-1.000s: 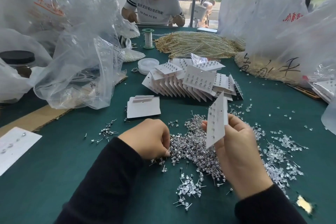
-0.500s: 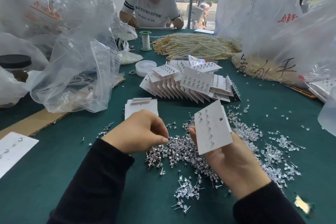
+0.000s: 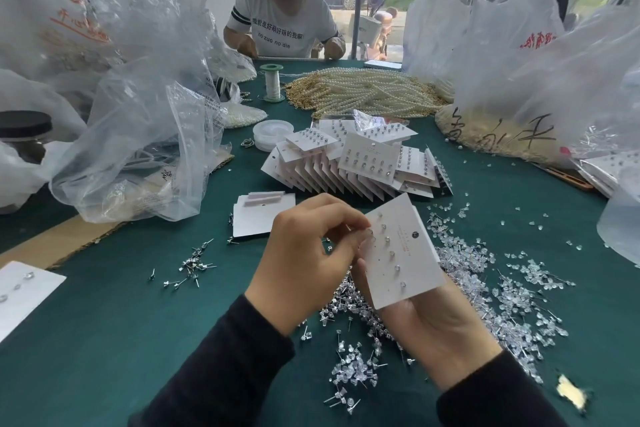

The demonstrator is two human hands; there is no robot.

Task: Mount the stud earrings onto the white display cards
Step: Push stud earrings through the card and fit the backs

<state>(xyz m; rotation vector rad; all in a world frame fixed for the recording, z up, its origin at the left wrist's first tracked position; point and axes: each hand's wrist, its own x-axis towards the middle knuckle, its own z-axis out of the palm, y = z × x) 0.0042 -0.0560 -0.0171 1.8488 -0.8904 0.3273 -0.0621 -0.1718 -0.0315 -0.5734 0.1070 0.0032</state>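
One view is available, the head view.

1. Right hand: it holds one white display card upright and tilted, above the near centre of the green table. The thumb lies on the card's left edge. The other fingers are behind the card, and their position cannot be told.
2. Display card: a column of mounted studs runs down its face. A small dark mark is printed to the right of that column.
3. Left hand: its fingers are curled, and the thumb and forefinger tips are pressed together on a single stud earring. The fingertips are at the card's upper left corner, touching it or just beside it.
4. Loose stud earrings: a heap lies on the table directly under both hands and spreads to the right. A smaller cluster lies to the left, well apart.
5. Filled cards: a fanned stack stands beyond the hands, at centre.
6. Blank cards: a flat stack lies just left of the left hand.
7. Far side: pearl strands, a thread spool and a seated person.
8. Clear plastic bags fill the left side.
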